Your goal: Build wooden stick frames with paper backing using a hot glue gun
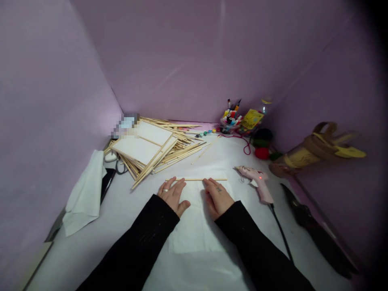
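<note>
A thin wooden stick (194, 179) lies crosswise at the far edge of a white sheet (195, 230) on the table. My left hand (172, 195) rests flat with its fingers apart, the fingertips touching the stick near its left end. On the right part of the stick lie the fingertips of my right hand (217, 197), stretched out and close together, palm down. Neither hand is wrapped around anything. To the right of my right hand a pink glue gun (256, 180) lies with a red light lit on it and its black cord (281, 230) running toward me.
At the back left, a white panel framed with sticks (144, 141) lies on a pile of wooden sticks (184, 151). A white cloth (86, 194) and scissors (121, 167) are at the left. Markers (232, 119), yarn balls (262, 152) and a fallen jar (300, 157) stand or lie along the right.
</note>
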